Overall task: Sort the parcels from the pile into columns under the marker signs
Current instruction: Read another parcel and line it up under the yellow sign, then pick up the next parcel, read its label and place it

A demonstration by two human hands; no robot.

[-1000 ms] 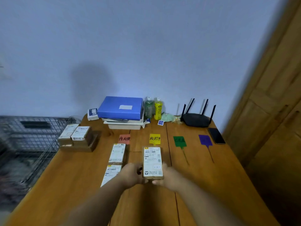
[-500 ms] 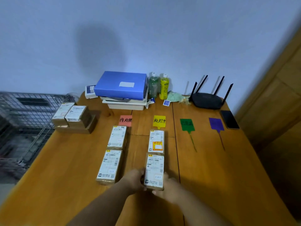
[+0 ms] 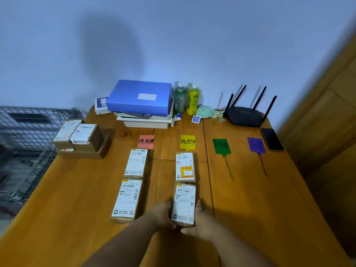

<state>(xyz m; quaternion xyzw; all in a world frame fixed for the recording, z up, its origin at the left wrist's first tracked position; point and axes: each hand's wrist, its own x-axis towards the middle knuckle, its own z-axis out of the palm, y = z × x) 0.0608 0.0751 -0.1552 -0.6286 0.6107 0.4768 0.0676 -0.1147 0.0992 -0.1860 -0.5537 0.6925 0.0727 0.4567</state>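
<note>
Both hands grip a brown parcel with a white label (image 3: 183,204) lying on the wooden table (image 3: 77,189); my left hand (image 3: 160,214) holds its left side, my right hand (image 3: 200,221) its right side and near end. It lies just below another parcel with an orange sticker (image 3: 184,166), under the yellow sign (image 3: 187,142). Two parcels (image 3: 136,163) (image 3: 128,199) lie in a column under the red sign (image 3: 146,141). The green sign (image 3: 221,146) and purple sign (image 3: 256,145) have nothing under them. The pile of parcels (image 3: 81,138) stands at the table's left edge.
At the back stand a blue folder on white trays (image 3: 139,97), two bottles (image 3: 186,98), a green cloth (image 3: 207,110) and a black router (image 3: 245,115). A phone (image 3: 272,139) lies at the right edge. A wire rack (image 3: 25,143) is left of the table, a wooden door (image 3: 327,122) right.
The parcel in both hands came down from in front of the yellow sign to the table, below the orange-sticker parcel. The camera view tilted down.
</note>
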